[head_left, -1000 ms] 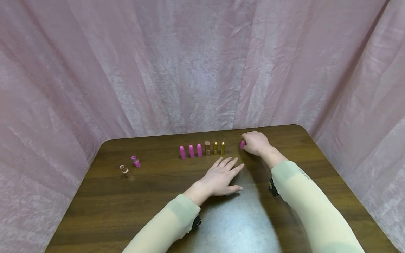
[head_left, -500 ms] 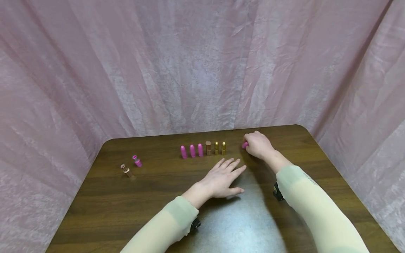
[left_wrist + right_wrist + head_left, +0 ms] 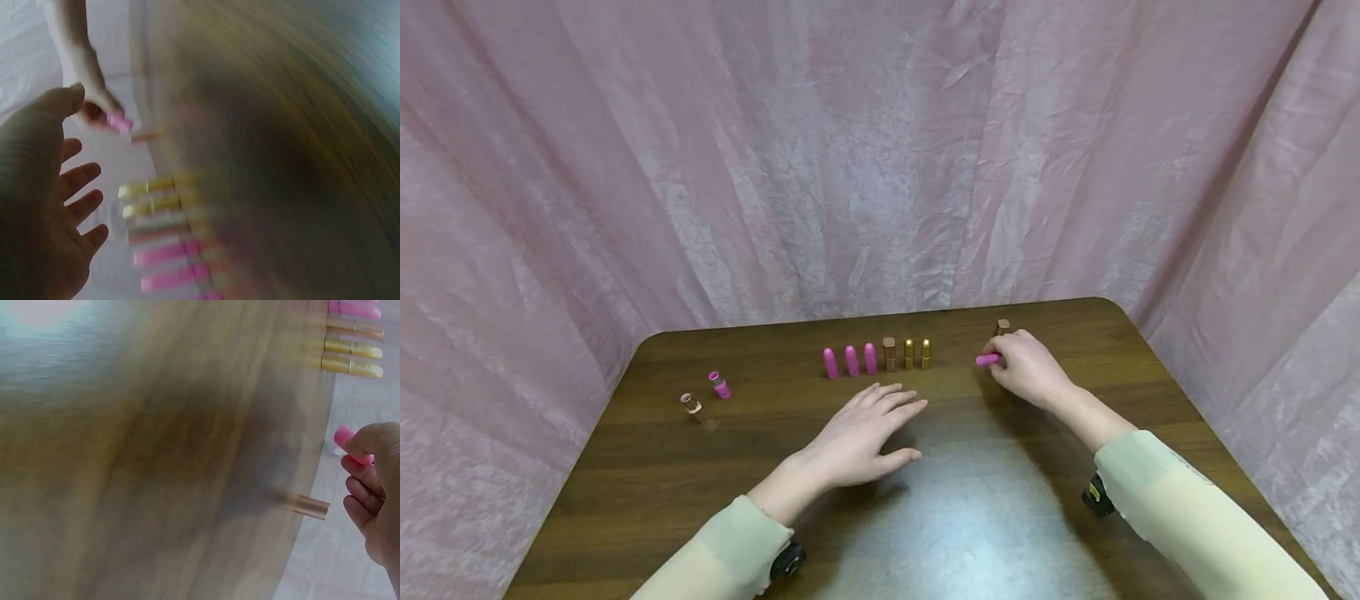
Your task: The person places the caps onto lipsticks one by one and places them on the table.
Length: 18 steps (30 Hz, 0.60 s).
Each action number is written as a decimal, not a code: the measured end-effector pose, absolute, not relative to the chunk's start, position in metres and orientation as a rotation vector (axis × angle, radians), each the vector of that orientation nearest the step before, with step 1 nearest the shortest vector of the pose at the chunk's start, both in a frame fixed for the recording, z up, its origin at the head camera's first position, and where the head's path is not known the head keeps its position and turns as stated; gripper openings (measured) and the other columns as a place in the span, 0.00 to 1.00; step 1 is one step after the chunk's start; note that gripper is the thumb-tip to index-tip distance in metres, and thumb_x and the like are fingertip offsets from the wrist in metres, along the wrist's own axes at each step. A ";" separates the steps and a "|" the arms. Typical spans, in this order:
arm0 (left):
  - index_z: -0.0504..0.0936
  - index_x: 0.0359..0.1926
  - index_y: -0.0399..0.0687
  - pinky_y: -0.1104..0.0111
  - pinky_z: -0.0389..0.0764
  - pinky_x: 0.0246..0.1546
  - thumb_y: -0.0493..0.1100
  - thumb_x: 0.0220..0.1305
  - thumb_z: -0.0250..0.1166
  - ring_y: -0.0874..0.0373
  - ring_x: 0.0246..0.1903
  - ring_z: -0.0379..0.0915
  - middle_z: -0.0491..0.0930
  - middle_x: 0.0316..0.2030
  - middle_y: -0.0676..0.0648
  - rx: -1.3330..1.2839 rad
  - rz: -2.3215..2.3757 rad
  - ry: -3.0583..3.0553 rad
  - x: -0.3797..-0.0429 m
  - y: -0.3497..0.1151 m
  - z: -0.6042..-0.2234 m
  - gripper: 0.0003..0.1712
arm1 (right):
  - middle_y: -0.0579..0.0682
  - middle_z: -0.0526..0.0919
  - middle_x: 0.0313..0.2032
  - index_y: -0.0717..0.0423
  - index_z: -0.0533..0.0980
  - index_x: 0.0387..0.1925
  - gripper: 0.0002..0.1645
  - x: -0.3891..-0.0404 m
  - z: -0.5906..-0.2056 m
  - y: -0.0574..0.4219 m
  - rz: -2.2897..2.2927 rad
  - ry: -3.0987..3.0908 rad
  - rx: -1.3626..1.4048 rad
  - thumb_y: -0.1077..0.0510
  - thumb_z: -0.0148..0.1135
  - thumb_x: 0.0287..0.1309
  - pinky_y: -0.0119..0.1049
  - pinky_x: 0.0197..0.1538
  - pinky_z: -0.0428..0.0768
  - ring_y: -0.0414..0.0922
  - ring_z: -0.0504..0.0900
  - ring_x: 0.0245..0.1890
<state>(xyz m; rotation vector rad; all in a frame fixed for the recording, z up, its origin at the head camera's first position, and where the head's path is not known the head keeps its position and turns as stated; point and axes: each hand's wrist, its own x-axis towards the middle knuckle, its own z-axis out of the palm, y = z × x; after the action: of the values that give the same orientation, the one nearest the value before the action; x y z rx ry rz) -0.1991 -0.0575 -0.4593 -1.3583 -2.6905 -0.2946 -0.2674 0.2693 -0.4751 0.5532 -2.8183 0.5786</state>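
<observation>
My right hand [image 3: 1030,367] pinches a pink lipstick tube [image 3: 988,360] between thumb and fingers, tilted sideways above the table. In the right wrist view the end of this pink tube [image 3: 344,436] sticks out past the thumb. Just behind that hand stands a short rose-gold lipstick piece [image 3: 1002,327], partly hidden in the head view. My left hand [image 3: 853,442] hovers over the table with its fingers straight and holds nothing. Ahead of it stands an upright row: three pink lipsticks [image 3: 852,361], a rose-gold lipstick [image 3: 890,354] and two gold lipsticks [image 3: 909,354].
At the left of the brown wooden table [image 3: 647,483] stand two uncapped lipstick bases, a pink one [image 3: 720,386] and a rose-gold one [image 3: 693,408]. A pink velvet curtain [image 3: 880,167] hangs right behind the table's far edge.
My right hand has drawn the pink lipstick tube slightly right and nearer, tipping it sideways and uncovering the rose-gold piece behind. My left hand has moved left, away from the right one.
</observation>
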 end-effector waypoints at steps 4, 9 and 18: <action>0.75 0.70 0.51 0.51 0.61 0.71 0.58 0.68 0.67 0.49 0.66 0.68 0.77 0.64 0.48 -1.171 -0.372 -2.666 -0.202 -0.100 -0.446 0.34 | 0.48 0.87 0.38 0.57 0.85 0.40 0.11 -0.253 -0.474 0.270 0.561 -2.764 0.622 0.67 0.70 0.53 0.48 0.51 0.77 0.53 0.80 0.43; 0.79 0.65 0.48 0.47 0.68 0.65 0.52 0.64 0.72 0.44 0.60 0.73 0.81 0.57 0.44 -0.832 -0.344 -2.693 -0.220 -0.166 -0.426 0.31 | 0.47 0.88 0.39 0.55 0.85 0.40 0.11 -0.238 -0.469 0.267 0.568 -2.715 0.677 0.67 0.71 0.52 0.46 0.50 0.77 0.51 0.81 0.44; 0.71 0.69 0.35 0.35 0.65 0.59 0.54 0.64 0.71 0.28 0.60 0.66 0.75 0.61 0.30 -0.295 -0.255 -2.980 -0.255 -0.260 -0.410 0.41 | 0.45 0.87 0.38 0.54 0.85 0.41 0.13 -0.223 -0.463 0.244 0.600 -2.674 0.810 0.67 0.73 0.52 0.45 0.50 0.78 0.48 0.81 0.45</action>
<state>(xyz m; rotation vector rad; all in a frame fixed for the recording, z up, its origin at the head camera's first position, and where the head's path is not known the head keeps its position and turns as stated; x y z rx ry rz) -0.2553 -0.2597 -0.4102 -0.2952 -2.9796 -0.2552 -0.2229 0.2437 -0.4630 0.8104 -2.6736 0.6004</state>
